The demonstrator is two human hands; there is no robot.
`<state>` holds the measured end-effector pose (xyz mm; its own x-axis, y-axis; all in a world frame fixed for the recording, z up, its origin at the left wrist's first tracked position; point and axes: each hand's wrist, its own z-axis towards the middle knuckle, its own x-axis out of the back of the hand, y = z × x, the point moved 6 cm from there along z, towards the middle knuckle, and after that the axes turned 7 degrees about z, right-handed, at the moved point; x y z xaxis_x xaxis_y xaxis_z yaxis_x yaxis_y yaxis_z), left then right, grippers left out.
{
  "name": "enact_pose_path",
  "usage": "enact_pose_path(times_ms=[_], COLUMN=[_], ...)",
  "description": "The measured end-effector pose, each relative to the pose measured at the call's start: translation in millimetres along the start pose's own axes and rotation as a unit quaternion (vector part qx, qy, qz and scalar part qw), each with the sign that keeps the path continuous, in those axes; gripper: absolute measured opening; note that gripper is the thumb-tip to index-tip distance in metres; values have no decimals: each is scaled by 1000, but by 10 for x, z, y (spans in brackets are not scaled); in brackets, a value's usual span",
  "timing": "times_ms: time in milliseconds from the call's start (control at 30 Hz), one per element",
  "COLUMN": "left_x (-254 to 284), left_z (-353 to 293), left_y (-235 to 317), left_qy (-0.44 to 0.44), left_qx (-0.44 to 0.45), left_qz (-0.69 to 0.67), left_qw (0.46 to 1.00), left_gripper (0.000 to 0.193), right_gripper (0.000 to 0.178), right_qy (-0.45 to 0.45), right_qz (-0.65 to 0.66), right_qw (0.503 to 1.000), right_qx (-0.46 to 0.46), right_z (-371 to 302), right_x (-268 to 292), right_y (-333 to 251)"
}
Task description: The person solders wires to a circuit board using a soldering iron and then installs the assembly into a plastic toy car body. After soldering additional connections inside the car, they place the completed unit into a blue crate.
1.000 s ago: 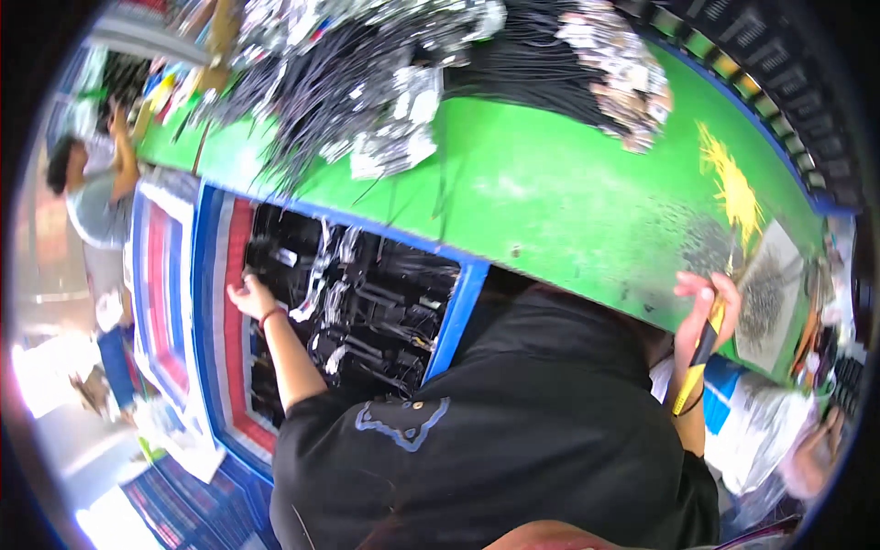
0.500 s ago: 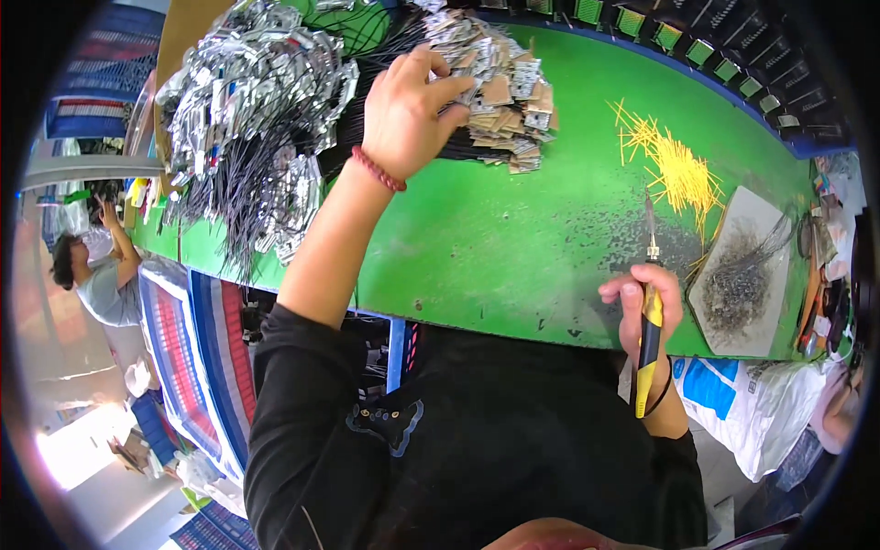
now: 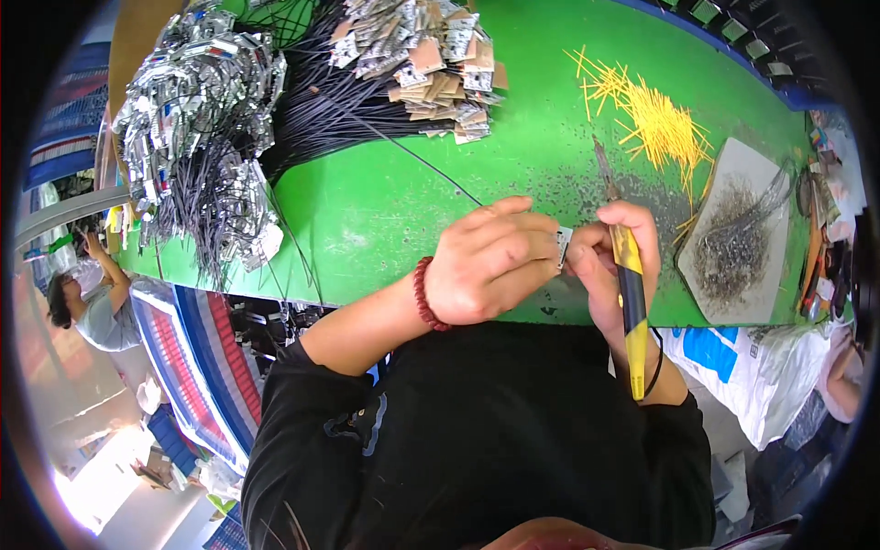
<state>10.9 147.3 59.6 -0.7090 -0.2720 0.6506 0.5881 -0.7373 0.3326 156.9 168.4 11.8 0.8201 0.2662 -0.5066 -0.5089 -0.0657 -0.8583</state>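
My left hand (image 3: 490, 261) is closed on a small flat circuit board (image 3: 563, 246), which pokes out past its fingertips. A black wire (image 3: 431, 167) runs from beneath that hand back toward the pile of boards. My right hand (image 3: 600, 280) grips a yellow and black soldering iron (image 3: 633, 298), its tip pointing away from me over the green bench. The right fingertips are close beside the board's edge; whether they touch it I cannot tell. Brown and white circuit boards (image 3: 426, 57) with black wires (image 3: 335, 119) lie heaped beyond my left hand.
Silvery metal parts with wires (image 3: 202, 101) are piled at the left of the green bench (image 3: 367, 220). Thin yellow sticks or tubes (image 3: 662, 124) lie at the right, near a pale board (image 3: 747, 179) covered in dark debris. Black racks line the far edge. Another person (image 3: 99, 312) is at far left.
My left hand has come back from the board pile toward my right hand, with a small board in it. The soldering iron has shifted slightly left and away from me.
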Motion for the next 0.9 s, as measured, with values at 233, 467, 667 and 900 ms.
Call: enact_pose_path(times_ms=[233, 467, 667, 900], left_x=[-173, 110, 23, -799], left_z=[65, -403, -309, 749], left_y=[-22, -424, -511, -550], left_qy=[-48, -193, -210, -275], left_qx=[16, 226, 184, -50], left_qz=[-121, -12, 55, 21], left_qw=[991, 955, 959, 960], left_gripper=[27, 14, 20, 9], right_gripper=[37, 34, 40, 27], right_qy=[44, -99, -110, 81], right_qz=[-135, -276, -537, -387], right_qw=[987, 949, 834, 905], right_qx=[-75, -117, 65, 159], right_z=[-26, 24, 117, -302], right_x=[107, 194, 116, 929], right_y=[-52, 11, -36, -630])
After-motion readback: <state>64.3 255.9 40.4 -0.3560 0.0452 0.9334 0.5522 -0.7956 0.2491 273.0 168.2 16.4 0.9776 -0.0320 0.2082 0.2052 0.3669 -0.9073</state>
